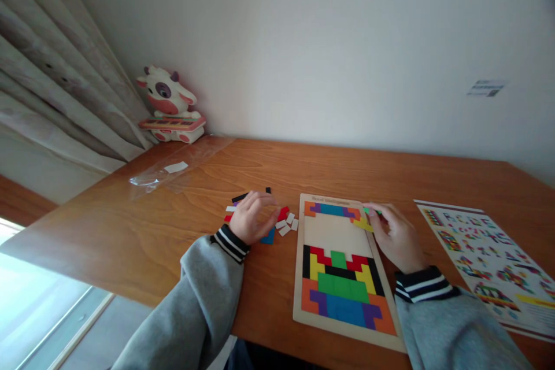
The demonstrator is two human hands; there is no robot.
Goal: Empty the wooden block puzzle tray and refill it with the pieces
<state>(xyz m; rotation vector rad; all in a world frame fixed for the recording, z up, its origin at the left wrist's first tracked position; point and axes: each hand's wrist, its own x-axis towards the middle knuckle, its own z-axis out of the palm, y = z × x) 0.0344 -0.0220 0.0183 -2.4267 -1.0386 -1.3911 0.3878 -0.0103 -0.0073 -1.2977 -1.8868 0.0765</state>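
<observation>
A wooden puzzle board [297, 283] lies in front of me, with coloured block pieces filling its lower part and a band along its top. Between them shows a bare pale strip. My right hand [398, 236] is at the board's upper right edge, thumb and fingers pinched around a small green puzzle piece [378, 212]. Just below the fingertips, a yellow puzzle piece [363, 224] partly overlaps the board's rim. My left hand [254, 218] hovers over loose pieces left of the board, fingers curved and thumb apart, nothing visible in its grasp. It hides part of that pile.
Small white tiles [285, 230] and a blue piece [269, 236] lie beside the left hand. A printed pattern sheet [489, 260] is at the right. Toward the back left are a clear plastic bag [150, 180] and a cow toy with a keyboard [171, 107], near a curtain [56, 69].
</observation>
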